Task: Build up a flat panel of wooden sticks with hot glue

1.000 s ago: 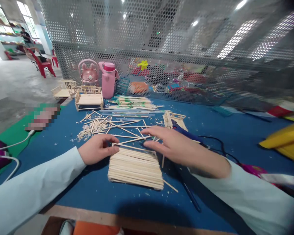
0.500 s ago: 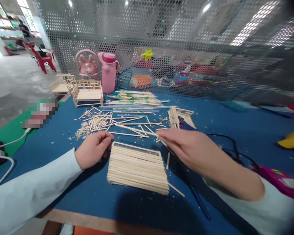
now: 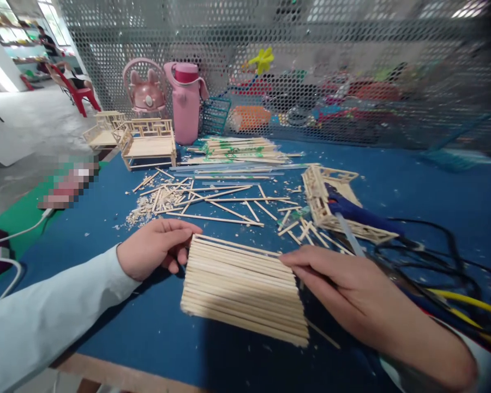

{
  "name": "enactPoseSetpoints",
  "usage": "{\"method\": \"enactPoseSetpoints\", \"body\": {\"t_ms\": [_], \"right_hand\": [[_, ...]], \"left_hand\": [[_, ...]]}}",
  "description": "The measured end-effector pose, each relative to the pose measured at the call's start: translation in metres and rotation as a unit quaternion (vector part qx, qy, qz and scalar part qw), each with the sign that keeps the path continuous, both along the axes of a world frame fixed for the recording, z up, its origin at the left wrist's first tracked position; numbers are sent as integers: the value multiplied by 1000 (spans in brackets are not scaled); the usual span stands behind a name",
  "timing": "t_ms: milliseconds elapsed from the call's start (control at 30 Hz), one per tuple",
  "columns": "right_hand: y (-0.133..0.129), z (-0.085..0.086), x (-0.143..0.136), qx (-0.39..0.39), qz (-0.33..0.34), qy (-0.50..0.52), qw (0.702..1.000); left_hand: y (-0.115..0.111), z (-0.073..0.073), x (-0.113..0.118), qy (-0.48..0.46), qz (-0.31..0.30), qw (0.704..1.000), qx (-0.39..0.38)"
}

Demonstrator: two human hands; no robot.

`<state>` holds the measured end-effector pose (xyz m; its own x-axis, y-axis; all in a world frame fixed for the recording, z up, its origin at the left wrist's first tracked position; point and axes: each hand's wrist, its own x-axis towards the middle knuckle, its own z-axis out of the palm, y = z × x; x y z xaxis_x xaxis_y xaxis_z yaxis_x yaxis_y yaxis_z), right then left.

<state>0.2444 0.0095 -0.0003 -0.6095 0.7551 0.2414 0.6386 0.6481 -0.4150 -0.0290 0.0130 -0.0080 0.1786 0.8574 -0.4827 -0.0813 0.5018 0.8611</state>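
Note:
A panel of thin wooden sticks (image 3: 245,295), laid side by side, rests on the blue table in front of me. One wooden stick (image 3: 237,245) runs along its far edge. My left hand (image 3: 155,248) pinches at this stick's left end, by the panel's upper left corner, with its lower fingers curled. At the opposite corner, my right hand (image 3: 347,289) has thumb and forefinger closed on the stick's right end. A loose stick (image 3: 323,333) pokes out beside the panel's lower right, partly in shadow.
Loose sticks and scraps (image 3: 167,199) lie beyond the panel. A blue glue gun (image 3: 352,210) rests by a small stick frame (image 3: 319,202), with cables (image 3: 425,262) at right. Miniature stick furniture (image 3: 149,147) and a pink bottle (image 3: 186,109) stand before the perforated metal screen (image 3: 147,27).
My right hand has brought the stick it held down toward me onto the panel's far edge. The left hand has shifted slightly right to the corner. The view has turned a little.

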Motion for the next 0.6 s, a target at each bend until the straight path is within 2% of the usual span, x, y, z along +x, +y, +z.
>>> {"method": "enactPoseSetpoints", "body": {"t_ms": [133, 267, 467, 600], "right_hand": [[1, -3, 3, 9, 6, 4, 1000], [1, 2, 0, 8, 2, 8, 1000], [-2, 13, -4, -81, -56, -39, 994], [-3, 17, -2, -68, -47, -27, 996]], "left_hand": [[0, 0, -2, 3, -5, 1000, -11], [0, -2, -3, 14, -21, 1000, -10], [-2, 1, -2, 17, 10, 1000, -21], [-4, 2, -4, 25, 11, 999, -24]]}}
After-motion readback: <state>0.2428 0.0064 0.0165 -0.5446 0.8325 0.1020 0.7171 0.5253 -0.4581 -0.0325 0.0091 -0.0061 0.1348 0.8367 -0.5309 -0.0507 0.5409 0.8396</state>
